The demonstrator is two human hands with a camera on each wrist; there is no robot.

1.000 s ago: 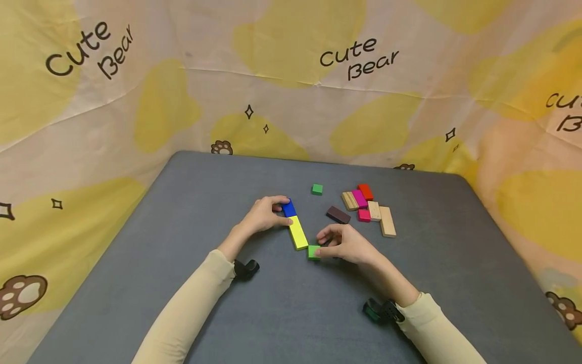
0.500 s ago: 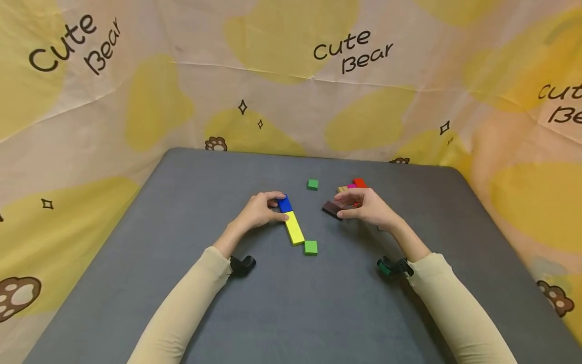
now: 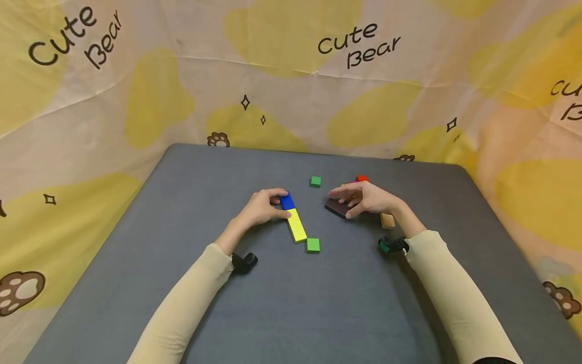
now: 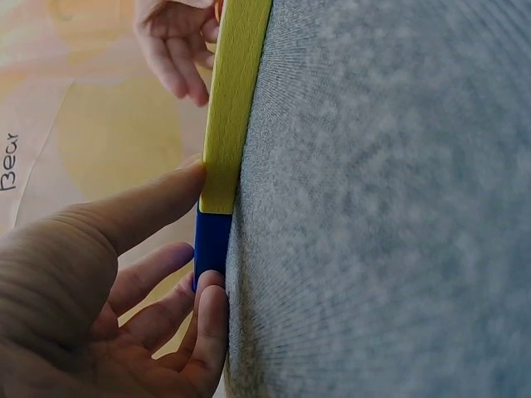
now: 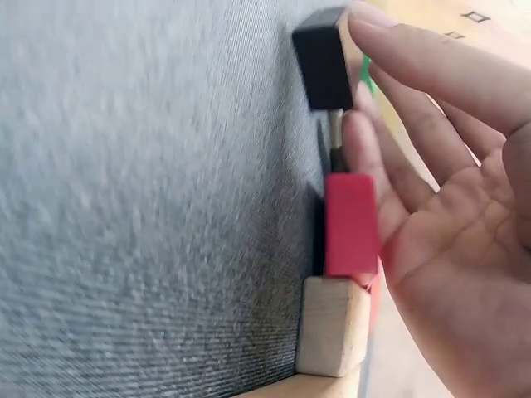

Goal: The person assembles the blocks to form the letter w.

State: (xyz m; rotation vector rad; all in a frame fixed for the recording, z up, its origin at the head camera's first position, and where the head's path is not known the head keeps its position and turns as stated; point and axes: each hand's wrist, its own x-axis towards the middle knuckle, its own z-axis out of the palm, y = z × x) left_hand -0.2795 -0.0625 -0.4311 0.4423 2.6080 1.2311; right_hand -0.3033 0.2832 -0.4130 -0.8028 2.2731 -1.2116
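Note:
A yellow block [image 3: 296, 225] and a blue block [image 3: 287, 201] lie end to end in a slanted row. My left hand [image 3: 260, 207] rests along the row's left side. In the left wrist view its thumb [image 4: 153, 203] touches the yellow block's edge, with the other fingers at the blue one. At the row's near end lies a green block [image 3: 313, 245]. My right hand [image 3: 370, 198] hovers over a dark brown block [image 3: 335, 208], fingers spread above it. Its thumb lies at that block's near end; whether they touch is unclear.
Beyond my right hand, a red block [image 3: 362, 178] and a light wooden block [image 3: 387, 221] peek out. A crimson block [image 5: 351, 224] shows in the right wrist view. Another green block [image 3: 316, 181] lies farther back on the grey tabletop [image 3: 291, 308]. A printed cloth hangs behind.
My right hand has left the near green block and moved away and right to the dark brown block. My left hand has stayed at the yellow and blue blocks. The head view has shifted slightly.

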